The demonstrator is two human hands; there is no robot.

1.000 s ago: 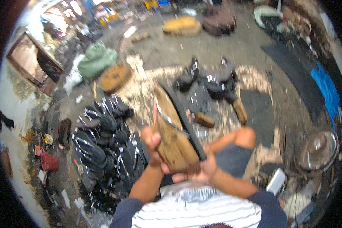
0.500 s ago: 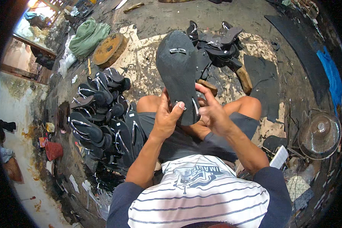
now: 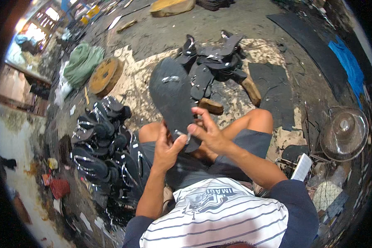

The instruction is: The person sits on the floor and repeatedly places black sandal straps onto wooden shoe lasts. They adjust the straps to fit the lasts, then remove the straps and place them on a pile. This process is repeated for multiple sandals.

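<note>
A black flip-flop [image 3: 169, 93] is held up over my lap, its underside facing me, with a short silver strap end showing through the toe slot. My left hand [image 3: 165, 149] grips the left edge of its heel part, thumb on the sole beside a silver strap piece. On the other side, my right hand [image 3: 211, 134] is closed at the heel edge, thumb laid over the sole and index finger along the rim; the fingertips behind are hidden. A pile of finished-looking black flip-flops [image 3: 91, 163] with silver straps lies left of my knee.
More black flip-flops [image 3: 219, 58] lie ahead beside wooden blocks [image 3: 211, 106]. A round wooden slab [image 3: 106, 76] and green sack [image 3: 84, 64] are at the far left. Black sheets [image 3: 270, 89] and a fan [image 3: 344, 133] stand to the right. A red basket [image 3: 60, 188] sits left.
The flip-flop has come down and tilted, its heel nearer my lap. My right thumb has moved from the side onto the sole near the strap piece. The whole view has shifted slightly.
</note>
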